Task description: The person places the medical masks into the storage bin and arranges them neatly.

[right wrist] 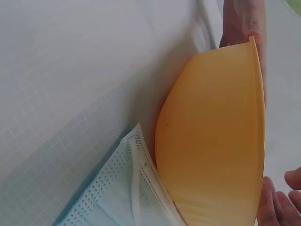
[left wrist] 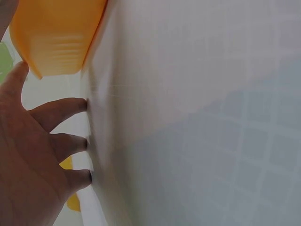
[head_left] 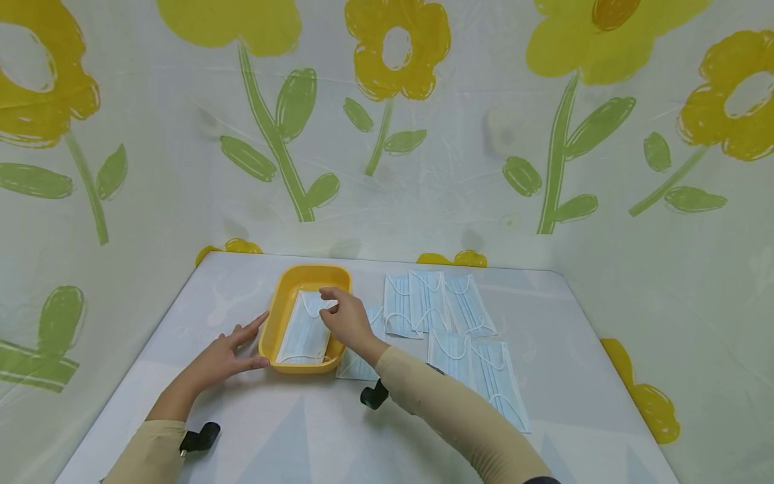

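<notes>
Smooth, satiny plastic tray (right wrist: 214,136) and matt, finely dimpled cloth-like masks (head_left: 429,300)

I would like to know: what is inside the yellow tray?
A pale blue mask lies inside the yellow tray. The right hand hides part of the tray's right side, and whether more masks lie beneath this one cannot be seen.

White sheet (head_left: 459,215), upper frame and both sides. Printed on it: yellow flower (head_left: 397,79), top centre, white middle; larger flower (head_left: 615,44), upper right, orange middle; green leaf (head_left: 62,320), lower left; yellow petals (head_left: 656,413), lower right. Table (head_left: 580,376), pale, lower frame; light-blue triangles (head_left: 278,447) near bottom edge.
</notes>
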A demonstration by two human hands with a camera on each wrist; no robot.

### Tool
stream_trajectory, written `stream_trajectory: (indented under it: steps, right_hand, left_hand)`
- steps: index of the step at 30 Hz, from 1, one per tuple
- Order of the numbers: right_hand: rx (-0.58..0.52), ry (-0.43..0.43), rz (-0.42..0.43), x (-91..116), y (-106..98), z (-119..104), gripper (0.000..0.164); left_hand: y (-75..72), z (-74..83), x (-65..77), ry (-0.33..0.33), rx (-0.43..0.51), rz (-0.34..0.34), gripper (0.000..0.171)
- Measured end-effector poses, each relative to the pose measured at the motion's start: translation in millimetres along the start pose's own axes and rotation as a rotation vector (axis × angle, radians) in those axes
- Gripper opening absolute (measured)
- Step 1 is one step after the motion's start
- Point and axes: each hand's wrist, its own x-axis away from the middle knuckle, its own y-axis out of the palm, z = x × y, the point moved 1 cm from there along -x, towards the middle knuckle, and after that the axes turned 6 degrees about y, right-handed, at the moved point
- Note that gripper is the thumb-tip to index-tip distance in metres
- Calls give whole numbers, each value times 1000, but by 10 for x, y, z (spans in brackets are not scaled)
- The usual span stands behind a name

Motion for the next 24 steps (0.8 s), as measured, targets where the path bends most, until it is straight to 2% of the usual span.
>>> stream_trajectory:
  steps: [7, 16, 24]
  right_hand:
    - [-48, -23, 2, 49, -35, 13, 39]
    - [-81, -3, 20, 99, -67, 43, 39]
    - [-97, -37, 54, 122, -120, 99, 42]
  left_hand:
    - [8, -20, -5, 1, -1, -2, 100]
    - [14, -24, 2, 9, 10, 6, 100]
    - [18, -31, 0, 25, 17, 19, 100]
